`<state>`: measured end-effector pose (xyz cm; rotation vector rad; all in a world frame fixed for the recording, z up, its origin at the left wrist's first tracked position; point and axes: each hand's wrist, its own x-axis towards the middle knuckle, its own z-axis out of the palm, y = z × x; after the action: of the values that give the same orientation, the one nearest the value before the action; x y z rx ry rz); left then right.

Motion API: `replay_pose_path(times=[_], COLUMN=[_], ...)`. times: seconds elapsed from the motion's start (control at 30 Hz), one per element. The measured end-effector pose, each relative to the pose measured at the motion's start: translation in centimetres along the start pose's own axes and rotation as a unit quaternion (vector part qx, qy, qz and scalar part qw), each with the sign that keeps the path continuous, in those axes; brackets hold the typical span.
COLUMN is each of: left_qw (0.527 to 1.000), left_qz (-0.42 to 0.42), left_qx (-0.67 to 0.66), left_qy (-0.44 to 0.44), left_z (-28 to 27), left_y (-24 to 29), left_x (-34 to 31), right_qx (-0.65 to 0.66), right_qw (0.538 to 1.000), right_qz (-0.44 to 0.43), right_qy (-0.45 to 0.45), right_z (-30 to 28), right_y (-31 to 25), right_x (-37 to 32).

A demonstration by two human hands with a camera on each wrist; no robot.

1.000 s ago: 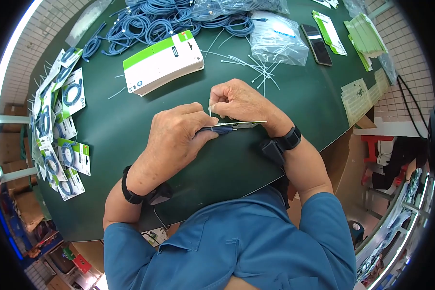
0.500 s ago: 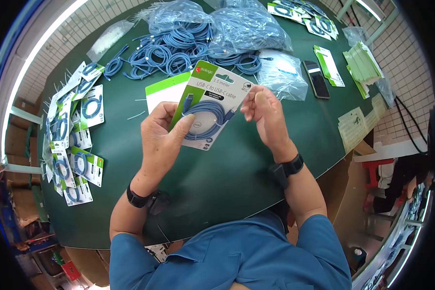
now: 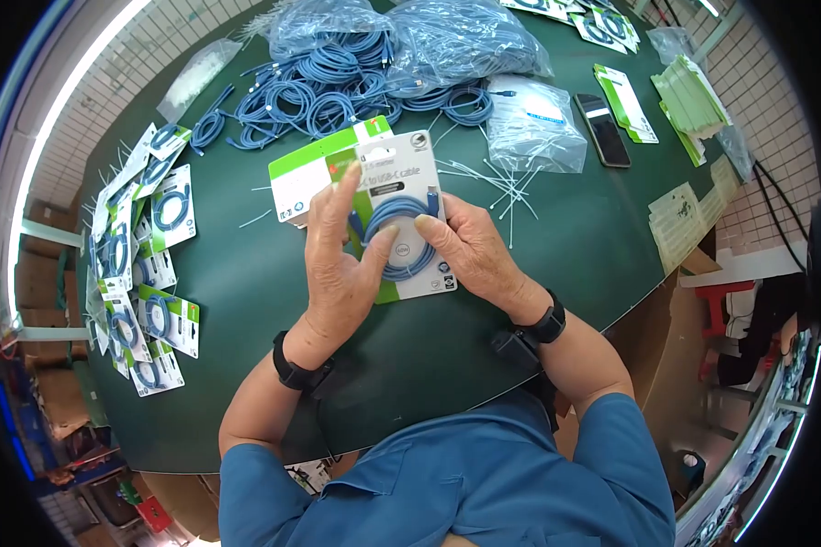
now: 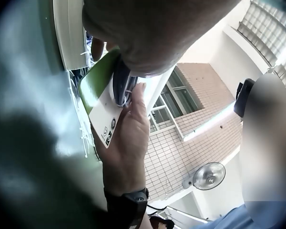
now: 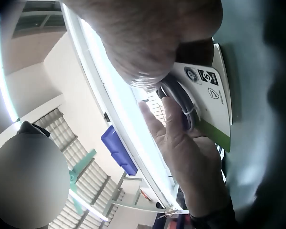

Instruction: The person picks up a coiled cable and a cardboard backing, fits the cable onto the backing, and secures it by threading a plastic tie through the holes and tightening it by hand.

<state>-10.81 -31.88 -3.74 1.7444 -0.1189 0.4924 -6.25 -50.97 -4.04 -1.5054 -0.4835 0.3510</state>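
A white and green packaging card carries a coiled blue USB cable and is held above the green table. My left hand grips its left side, fingers lying up along the green strip and thumb pressing the coil. Holding the right side is my right hand, its thumb also on the cable. The left wrist view shows the card tilted clear of the table in the right hand. In the right wrist view the left hand's thumb rests by the card.
A stack of blank cards lies just behind the hands. Loose blue cables and bagged ones fill the far side, with white cable ties scattered near. Finished cards line the left edge. A phone lies far right.
The card was edge-on low at the table, then raised face-up. Now it has come down nearer me, and both thumbs press on the coiled cable.
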Motion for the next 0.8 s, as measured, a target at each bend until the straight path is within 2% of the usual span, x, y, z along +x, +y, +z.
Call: replay_pose_path(times=[0.1,0.23,0.4,0.53,0.67,0.8], left_qw=[0.983,0.988,0.992,0.984,0.988,0.992], left_qz=[0.125,0.083,0.012,0.061,0.076,0.098], left_qx=[0.124,0.078,0.047,0.129,0.109,0.065], left_qy=[-0.051,-0.101,-0.118,-0.103,-0.073,-0.036], left_z=[-0.1,-0.4,-0.2,0.0,0.5,0.7], left_y=[-0.5,-1.4,-1.6,-2.0,-2.5,-2.7], left_x=[0.6,0.6,0.4,0.4,0.3,0.2], right_qx=[-0.019,-0.038,-0.047,-0.051,-0.109,-0.052], right_qw=[0.999,0.998,0.996,0.997,0.991,0.998], right_qz=[-0.027,-0.046,-0.049,-0.056,-0.081,-0.036], right_qy=[-0.008,-0.032,-0.051,-0.03,-0.018,-0.009], right_z=[0.0,-0.3,-0.5,-0.2,-0.1,0.1], right_y=[0.2,0.6,0.8,1.3,1.2,0.7], right_x=[0.0,0.1,0.2,0.0,0.1,-0.1])
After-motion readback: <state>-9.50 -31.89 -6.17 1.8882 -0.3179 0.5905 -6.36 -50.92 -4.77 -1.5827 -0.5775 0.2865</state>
